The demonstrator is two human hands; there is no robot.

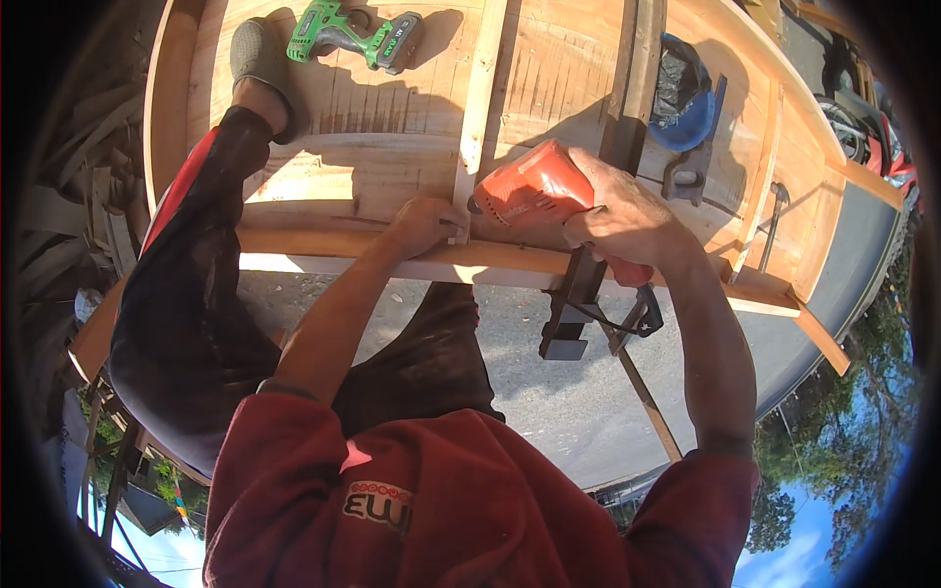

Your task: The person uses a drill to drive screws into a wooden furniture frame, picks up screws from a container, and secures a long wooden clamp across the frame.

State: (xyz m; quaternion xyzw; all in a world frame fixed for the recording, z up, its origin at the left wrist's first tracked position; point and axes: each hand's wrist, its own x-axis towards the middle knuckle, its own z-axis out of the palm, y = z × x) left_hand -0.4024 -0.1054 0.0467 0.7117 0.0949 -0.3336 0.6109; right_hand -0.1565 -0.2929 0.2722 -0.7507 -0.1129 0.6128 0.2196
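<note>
**On the edge of the wooden boat: a red drill is meeting a thin wood strip**

On the top edge of the wooden boat, the person is leaning over and working with both hands; the right hand is wrapping tight around the handle of the red drill, and the drill's nose is pointing left at the thin wood strip; the left hand is gripping the bottom end of that strip, pressing it against the boat's edge, most likely so the strip is not slipping while the drill is pushing on it; the strip is running up and away across the inside of the boat, and its near end is sitting right at the rim between the two hands.

A black clamp is biting the rim just under the right hand, and it seems to be pinning a dark wooden bar in place; a green drill is lying on the boat's floor boards, well apart from the hands, next to the person's foot in a grey shoe; a blue bucket is sitting farther right inside the boat, and a hammer is lying near the right side wall; grey ground is showing below the rim.
</note>
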